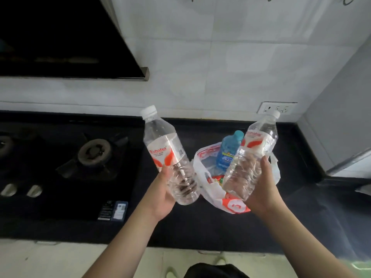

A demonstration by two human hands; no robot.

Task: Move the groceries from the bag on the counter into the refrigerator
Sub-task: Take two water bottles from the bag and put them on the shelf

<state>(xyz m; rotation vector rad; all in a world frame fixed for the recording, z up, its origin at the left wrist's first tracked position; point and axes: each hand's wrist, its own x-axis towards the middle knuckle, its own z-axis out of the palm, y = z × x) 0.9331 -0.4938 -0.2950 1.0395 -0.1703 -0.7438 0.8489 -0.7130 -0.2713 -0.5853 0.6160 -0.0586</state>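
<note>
My left hand [162, 195] grips the base of a clear water bottle [166, 151] with a white cap and red-white label, tilted left above the counter. My right hand [263, 189] holds a second matching water bottle [253, 155], tilted right, just above the bag. The white and red plastic bag [232, 205] sits open on the black counter [200, 227] between my hands. Inside it stands a blue bottle [228, 151] with a light blue cap, and small colourful packets [215, 180] lie lower down, partly hidden by the right bottle.
A black gas stove [80, 167] with a burner [94, 151] and knobs fills the left of the counter. A range hood [60, 37] hangs above it. A wall socket [277, 108] is on the tiled wall. A grey appliance side [345, 117] stands at right.
</note>
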